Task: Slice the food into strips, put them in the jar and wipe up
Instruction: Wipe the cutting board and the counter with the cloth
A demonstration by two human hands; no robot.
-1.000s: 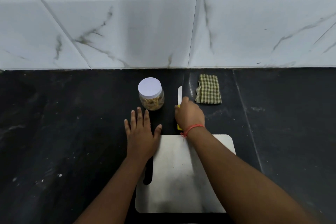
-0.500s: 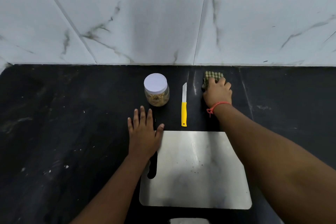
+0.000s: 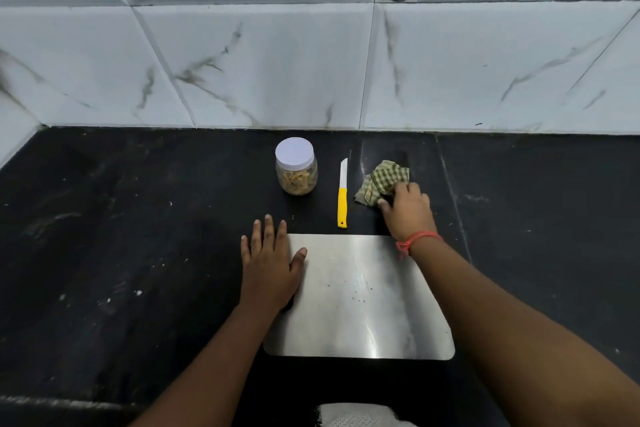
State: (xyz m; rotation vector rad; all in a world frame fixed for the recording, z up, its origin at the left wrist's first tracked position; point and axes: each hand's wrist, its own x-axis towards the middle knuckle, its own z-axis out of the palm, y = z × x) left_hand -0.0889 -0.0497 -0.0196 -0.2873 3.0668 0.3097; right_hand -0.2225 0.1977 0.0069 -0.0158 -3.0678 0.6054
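A steel cutting board [image 3: 360, 302] lies on the black counter with a few dark crumbs on it. My left hand [image 3: 268, 263] rests flat and open on the board's left edge, over its handle hole. Behind the board stands a clear jar [image 3: 296, 166] with a white lid, holding pale food strips. To its right lies a knife [image 3: 342, 194] with a yellow handle, blade pointing toward the wall. My right hand [image 3: 405, 208] grips a crumpled green checked cloth [image 3: 381, 180] on the counter, just beyond the board's far right corner.
The black stone counter [image 3: 121, 236] carries scattered pale specks on its left side. A white marble-tiled wall [image 3: 277, 62] closes the back. Something white [image 3: 353, 416] shows at the bottom edge, below the counter front.
My right hand left the knife on the counter, moved right onto the folded cloth, and now has it bunched up and drawn toward the board. My left hand stayed on the board.
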